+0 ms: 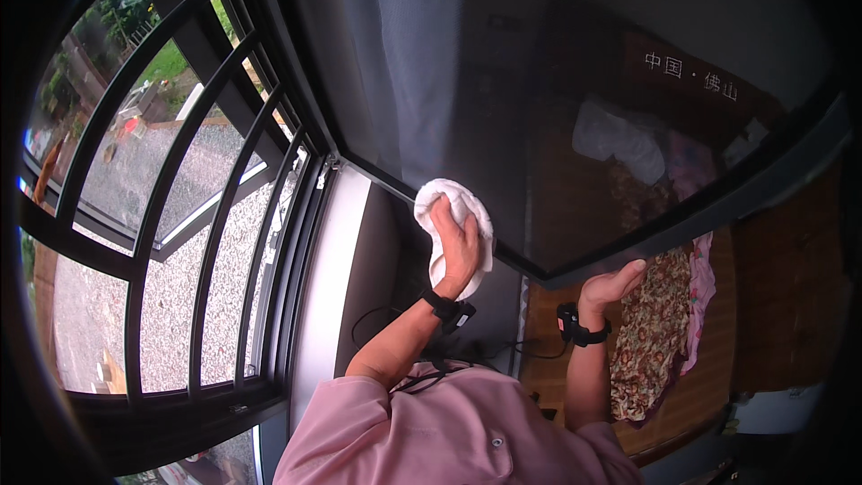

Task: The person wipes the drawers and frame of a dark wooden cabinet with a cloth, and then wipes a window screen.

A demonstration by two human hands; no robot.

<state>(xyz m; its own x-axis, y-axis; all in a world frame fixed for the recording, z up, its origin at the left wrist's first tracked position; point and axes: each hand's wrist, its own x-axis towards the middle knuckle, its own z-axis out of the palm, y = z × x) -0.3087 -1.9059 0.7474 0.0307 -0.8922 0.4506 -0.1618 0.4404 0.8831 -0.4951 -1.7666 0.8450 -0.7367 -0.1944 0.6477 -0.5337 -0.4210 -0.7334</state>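
My left hand presses a folded white cloth against the lower edge of a dark framed window panel. The panel swings inward from a hinge at the window frame. Its surface shows a pale blue-grey curtain and bedding; I cannot tell whether these are reflected or seen through it. My right hand is at the underside of the panel's outer frame bar, thumb side showing. Its other fingers are mostly hidden, so its grip on the bar is unclear. Black bands with small devices circle both wrists.
Black window bars stand at the left, with an outward-swung sash and gravel ground beyond. A white sill runs beside them. Patterned cloth and a pink cloth lie on a wooden surface at right. Thin cables trail near my wrists.
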